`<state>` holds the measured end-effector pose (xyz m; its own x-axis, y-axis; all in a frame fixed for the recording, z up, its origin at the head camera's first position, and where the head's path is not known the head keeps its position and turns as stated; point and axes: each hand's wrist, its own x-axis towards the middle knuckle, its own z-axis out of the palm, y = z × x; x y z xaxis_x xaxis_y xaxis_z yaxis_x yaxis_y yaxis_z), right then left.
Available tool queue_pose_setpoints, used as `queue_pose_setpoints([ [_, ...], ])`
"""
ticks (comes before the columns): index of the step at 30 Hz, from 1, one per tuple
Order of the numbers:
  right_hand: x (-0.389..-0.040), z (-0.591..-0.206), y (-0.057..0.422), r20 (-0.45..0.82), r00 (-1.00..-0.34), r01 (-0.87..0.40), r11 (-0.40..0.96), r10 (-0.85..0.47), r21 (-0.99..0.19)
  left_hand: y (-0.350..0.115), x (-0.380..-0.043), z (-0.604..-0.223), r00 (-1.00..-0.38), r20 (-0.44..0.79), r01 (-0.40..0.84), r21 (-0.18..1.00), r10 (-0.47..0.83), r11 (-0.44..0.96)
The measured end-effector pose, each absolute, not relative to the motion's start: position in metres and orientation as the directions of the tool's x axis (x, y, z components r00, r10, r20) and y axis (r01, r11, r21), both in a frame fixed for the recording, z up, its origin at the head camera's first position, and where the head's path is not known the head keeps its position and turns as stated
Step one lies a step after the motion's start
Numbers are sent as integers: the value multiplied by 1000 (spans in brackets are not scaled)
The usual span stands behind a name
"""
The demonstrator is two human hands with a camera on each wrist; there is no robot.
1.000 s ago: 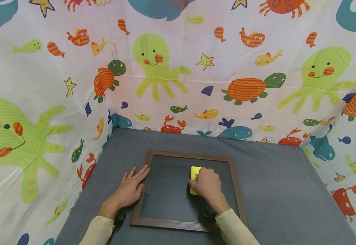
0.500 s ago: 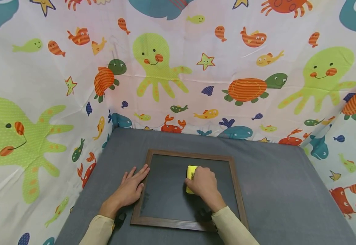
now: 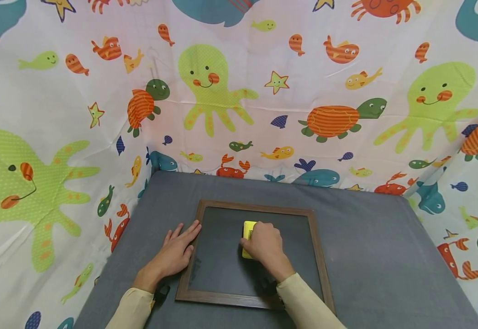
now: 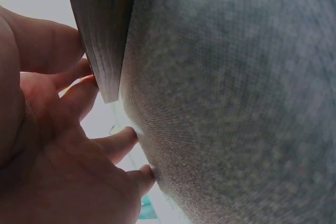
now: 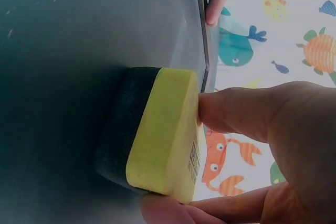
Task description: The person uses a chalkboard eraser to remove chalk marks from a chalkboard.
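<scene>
"Sea-animal cloth is hanging all around. What is lying in front of it?"

"Gray table cloth is lying there, and a chalkboard is resting on it, with a wooden frame going around its edge."

"What are the hands doing?"

"The left hand is resting with its fingers spread wide, touching the frame's left side. The right hand is holding a yellow chalkboard eraser between thumb and fingers."

"Which way is the eraser lying?"

"It is sitting near the board's middle, poking out on the left of the right hand, so that hand is being the nearer one. Its long side seems to be running from near to far. Its black pad is facing the board."
</scene>
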<state>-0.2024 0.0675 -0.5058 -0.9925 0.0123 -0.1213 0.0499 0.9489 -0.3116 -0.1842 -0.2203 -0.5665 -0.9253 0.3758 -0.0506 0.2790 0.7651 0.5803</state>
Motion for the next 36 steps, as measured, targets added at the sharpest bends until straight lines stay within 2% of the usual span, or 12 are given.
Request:
queue_pose_setpoints([
  [36,-211,-506,32,-129,-990,-14,944,-60,-330,-221,-185,-566,-928,-52,277,569,370,775],
])
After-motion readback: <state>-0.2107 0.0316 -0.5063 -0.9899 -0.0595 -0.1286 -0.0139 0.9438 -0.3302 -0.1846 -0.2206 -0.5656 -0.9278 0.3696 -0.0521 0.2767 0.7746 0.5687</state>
